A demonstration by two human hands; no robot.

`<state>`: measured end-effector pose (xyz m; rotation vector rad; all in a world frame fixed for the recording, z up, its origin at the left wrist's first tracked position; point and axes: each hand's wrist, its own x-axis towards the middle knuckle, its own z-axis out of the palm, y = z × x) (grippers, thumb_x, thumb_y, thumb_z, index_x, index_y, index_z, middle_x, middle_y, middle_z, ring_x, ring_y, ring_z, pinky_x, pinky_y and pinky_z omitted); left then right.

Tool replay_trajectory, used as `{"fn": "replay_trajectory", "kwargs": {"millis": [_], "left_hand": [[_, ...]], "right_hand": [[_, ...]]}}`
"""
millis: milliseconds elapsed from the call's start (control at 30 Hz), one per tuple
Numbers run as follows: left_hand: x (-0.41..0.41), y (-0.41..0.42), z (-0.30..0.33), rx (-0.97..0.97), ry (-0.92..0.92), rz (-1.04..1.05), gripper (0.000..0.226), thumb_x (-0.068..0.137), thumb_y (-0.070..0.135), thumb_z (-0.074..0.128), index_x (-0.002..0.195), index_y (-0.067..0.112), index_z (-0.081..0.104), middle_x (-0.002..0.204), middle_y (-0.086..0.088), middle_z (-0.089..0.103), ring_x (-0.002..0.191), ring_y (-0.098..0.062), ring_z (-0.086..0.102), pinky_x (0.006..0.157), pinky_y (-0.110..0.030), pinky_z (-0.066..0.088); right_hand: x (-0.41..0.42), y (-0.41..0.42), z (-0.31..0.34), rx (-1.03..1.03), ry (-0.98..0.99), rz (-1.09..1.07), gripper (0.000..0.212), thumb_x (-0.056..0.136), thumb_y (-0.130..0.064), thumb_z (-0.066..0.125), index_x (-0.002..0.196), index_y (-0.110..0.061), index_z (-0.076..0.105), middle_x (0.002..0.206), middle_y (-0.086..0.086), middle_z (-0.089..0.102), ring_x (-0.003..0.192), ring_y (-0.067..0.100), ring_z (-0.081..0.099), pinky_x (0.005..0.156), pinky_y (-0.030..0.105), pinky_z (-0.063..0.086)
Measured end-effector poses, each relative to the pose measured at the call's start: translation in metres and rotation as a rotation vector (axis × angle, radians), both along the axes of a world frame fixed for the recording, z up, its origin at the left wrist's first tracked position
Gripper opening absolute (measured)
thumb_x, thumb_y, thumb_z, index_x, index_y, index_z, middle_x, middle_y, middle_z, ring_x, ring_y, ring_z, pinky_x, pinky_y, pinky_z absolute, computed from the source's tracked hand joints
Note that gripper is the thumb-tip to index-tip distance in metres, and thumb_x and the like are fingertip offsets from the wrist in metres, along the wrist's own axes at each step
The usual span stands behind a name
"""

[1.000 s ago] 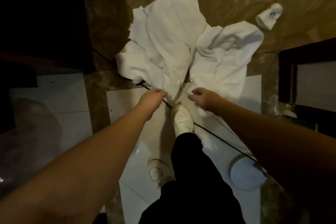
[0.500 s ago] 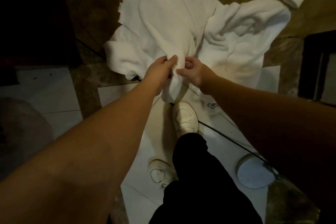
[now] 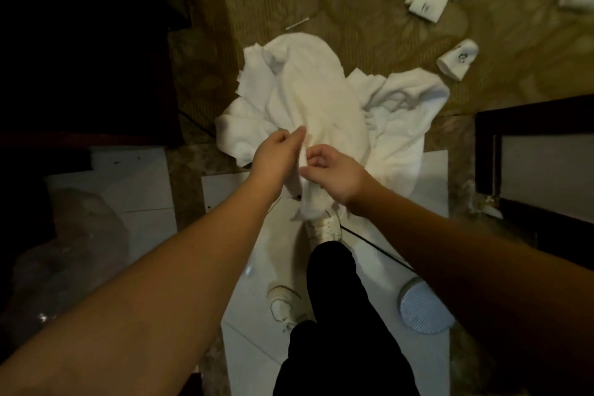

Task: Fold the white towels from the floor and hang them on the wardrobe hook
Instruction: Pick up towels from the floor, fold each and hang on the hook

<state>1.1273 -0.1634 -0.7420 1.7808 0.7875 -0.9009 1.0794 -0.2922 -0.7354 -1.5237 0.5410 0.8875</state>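
Both hands, left hand (image 3: pixel 279 156) and right hand (image 3: pixel 334 175), pinch the top white towel (image 3: pixel 316 106) lifted off the floor (image 3: pixel 369 26) pile.

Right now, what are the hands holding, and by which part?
Both the left hand and right hand pinch the top white towel at its near, bunched end.

A dim hotel-style bedroom entry, by the look of it. Olive-brown patterned carpet (image 3: pixel 369 38) fills the floor toward twelve o'clock and meets glossy white floor tiles (image 3: pixel 144 183) toward six. White rolled slippers or cups (image 3: pixel 427 1) lie scattered at one o'clock, crumpled white terry towels (image 3: pixel 401 112) at centre, and dark wooden furniture (image 3: pixel 533 125) at three o'clock.
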Motion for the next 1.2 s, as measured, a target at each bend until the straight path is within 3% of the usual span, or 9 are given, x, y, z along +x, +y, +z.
{"fn": "replay_trajectory", "kwargs": {"millis": [100,267,400,567,667,800,900,1000,1200], "left_hand": [[-0.004,0.007,0.035,-0.159,0.090,0.265,0.053,0.096,0.043,0.062,0.134,0.006,0.059,0.125,-0.009,0.065,0.111,-0.025,0.062,0.097,-0.038,0.052],[-0.025,0.028,0.103,-0.442,0.144,0.511,0.015,0.103,0.017,0.050,0.113,0.010,0.058,0.092,-0.012,0.066,0.079,-0.025,0.068,0.068,-0.035,0.055],[-0.055,0.049,0.162,-0.562,0.006,0.426,0.028,0.101,0.004,0.041,0.113,0.015,0.064,0.098,-0.013,0.074,0.084,-0.026,0.074,0.066,-0.039,0.060],[-0.093,0.089,0.247,-0.281,-0.129,-0.034,0.033,0.086,0.016,0.053,0.110,0.025,0.075,0.108,-0.012,0.071,0.090,-0.024,0.069,0.075,-0.040,0.057],[-0.114,0.109,0.303,-0.149,-0.163,-0.339,0.031,0.085,0.025,0.060,0.112,0.031,0.074,0.111,-0.001,0.071,0.099,-0.020,0.067,0.084,-0.038,0.057],[-0.148,0.127,0.387,-0.054,-0.262,-0.579,0.023,0.092,0.023,0.062,0.108,0.034,0.075,0.096,0.023,0.070,0.082,0.004,0.066,0.070,-0.016,0.050],[-0.182,0.139,0.445,0.007,-0.292,-0.673,0.019,0.092,0.024,0.064,0.097,0.039,0.075,0.094,0.015,0.074,0.082,0.001,0.066,0.078,-0.019,0.048],[-0.222,0.155,0.493,0.054,-0.333,-0.666,0.021,0.093,0.019,0.062,0.092,0.037,0.074,0.085,0.014,0.074,0.083,-0.004,0.066,0.085,-0.024,0.049],[-0.317,0.196,0.564,0.146,-0.474,-0.387,0.021,0.087,0.019,0.063,0.078,0.034,0.076,0.080,0.011,0.072,0.085,-0.011,0.067,0.077,-0.029,0.049]], "right_hand": [[0.001,0.010,0.047,0.109,-0.078,0.039,0.019,0.093,-0.005,0.066,0.091,-0.021,0.057,0.080,-0.004,0.055,0.069,0.002,0.052,0.068,0.012,0.042],[-0.013,0.010,0.121,0.126,-0.144,0.213,0.014,0.092,-0.012,0.070,0.094,-0.023,0.062,0.086,-0.002,0.061,0.084,0.012,0.057,0.084,0.031,0.049],[-0.042,0.013,0.173,0.064,-0.196,0.329,0.012,0.090,-0.026,0.074,0.097,-0.036,0.073,0.091,-0.013,0.072,0.086,0.006,0.066,0.085,0.023,0.052],[-0.065,0.009,0.243,-0.135,-0.505,0.165,0.023,0.089,-0.021,0.074,0.099,-0.039,0.064,0.102,-0.020,0.067,0.090,-0.010,0.058,0.079,0.014,0.042],[-0.069,0.019,0.296,-0.176,-0.666,0.470,0.058,0.087,-0.033,0.078,0.136,-0.038,0.048,0.140,-0.014,0.049,0.121,-0.009,0.045,0.097,0.006,0.034],[-0.085,0.053,0.366,-0.218,-0.686,0.905,0.082,0.085,-0.046,0.076,0.154,-0.035,0.034,0.155,-0.008,0.042,0.139,0.009,0.036,0.114,0.026,0.030],[-0.112,0.076,0.406,-0.269,-0.695,1.091,0.063,0.086,-0.049,0.073,0.143,-0.033,0.051,0.125,-0.014,0.057,0.121,0.013,0.047,0.101,0.032,0.038],[-0.143,0.087,0.430,-0.334,-0.825,1.229,0.026,0.087,-0.054,0.071,0.104,-0.035,0.062,0.090,-0.022,0.050,0.108,0.015,0.047,0.092,0.037,0.038],[-0.202,0.070,0.447,-0.516,-0.792,1.366,0.022,0.087,-0.059,0.064,0.098,-0.042,0.055,0.103,-0.005,0.060,0.106,0.017,0.044,0.093,0.038,0.031]]}}
